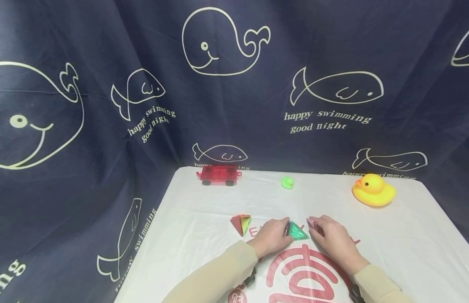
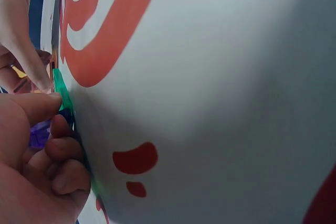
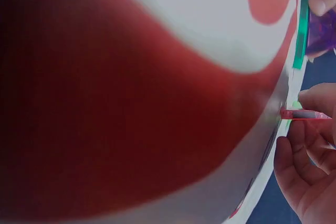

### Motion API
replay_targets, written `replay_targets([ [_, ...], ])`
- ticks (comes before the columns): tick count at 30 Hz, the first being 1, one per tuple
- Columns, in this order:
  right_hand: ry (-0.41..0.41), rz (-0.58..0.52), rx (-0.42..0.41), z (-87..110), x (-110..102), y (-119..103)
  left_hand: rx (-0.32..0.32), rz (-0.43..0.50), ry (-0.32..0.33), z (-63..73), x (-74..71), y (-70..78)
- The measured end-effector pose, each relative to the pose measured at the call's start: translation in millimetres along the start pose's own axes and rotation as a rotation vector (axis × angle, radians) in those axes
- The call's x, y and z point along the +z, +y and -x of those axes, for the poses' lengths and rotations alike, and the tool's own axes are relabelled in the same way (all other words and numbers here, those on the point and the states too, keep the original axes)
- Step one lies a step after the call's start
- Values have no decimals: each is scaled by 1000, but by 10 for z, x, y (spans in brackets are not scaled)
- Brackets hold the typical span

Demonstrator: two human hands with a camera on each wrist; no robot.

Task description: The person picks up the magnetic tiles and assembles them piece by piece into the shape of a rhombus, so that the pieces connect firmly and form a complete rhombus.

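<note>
A translucent green triangular magnetic tile [image 1: 297, 231] lies on the white table between the hands. My left hand [image 1: 273, 236] grips a purple tile [image 2: 40, 134] against the green tile's left side; fingers cover most of it. The left thumb rests right at the green tile's edge in the left wrist view. To the right, my right hand [image 1: 333, 236] pinches a thin red tile [image 3: 304, 114] between thumb and fingers, a short gap from the green one. Left of the hands, a red and yellow triangular tile piece [image 1: 240, 224] sits on the table.
A red toy wagon [image 1: 219, 175] stands at the back left edge. Further right are a small green duck [image 1: 287, 182] and a large yellow duck [image 1: 374, 190]. A dark blue curtain [image 1: 234, 109] with whale and fish drawings hangs behind and beside the table [image 1: 196, 200].
</note>
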State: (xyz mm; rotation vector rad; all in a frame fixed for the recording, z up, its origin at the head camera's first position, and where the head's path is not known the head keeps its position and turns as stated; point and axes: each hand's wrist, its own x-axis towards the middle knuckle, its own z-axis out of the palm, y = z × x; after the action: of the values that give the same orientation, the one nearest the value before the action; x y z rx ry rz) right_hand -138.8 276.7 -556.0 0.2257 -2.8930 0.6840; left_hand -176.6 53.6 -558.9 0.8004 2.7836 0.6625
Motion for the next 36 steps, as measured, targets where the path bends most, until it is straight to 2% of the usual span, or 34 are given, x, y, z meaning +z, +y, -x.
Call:
replay_targets([
  [4, -3, 28, -25, 2, 11, -44, 12, -27, 17, -20, 28, -6],
  [13, -8, 37, -42, -5, 20, -76, 43, -19, 27, -43, 25, -23],
  [20, -16, 42, -53, -25, 13, -109, 31, -24, 3, -32, -37, -12],
  [29, -7, 35, -84, -57, 23, -179, 36, -29, -2, -51, -29, -25],
  [36, -40, 47, -71, -50, 37, -240, 37, -33, -14, -62, -36, -18],
])
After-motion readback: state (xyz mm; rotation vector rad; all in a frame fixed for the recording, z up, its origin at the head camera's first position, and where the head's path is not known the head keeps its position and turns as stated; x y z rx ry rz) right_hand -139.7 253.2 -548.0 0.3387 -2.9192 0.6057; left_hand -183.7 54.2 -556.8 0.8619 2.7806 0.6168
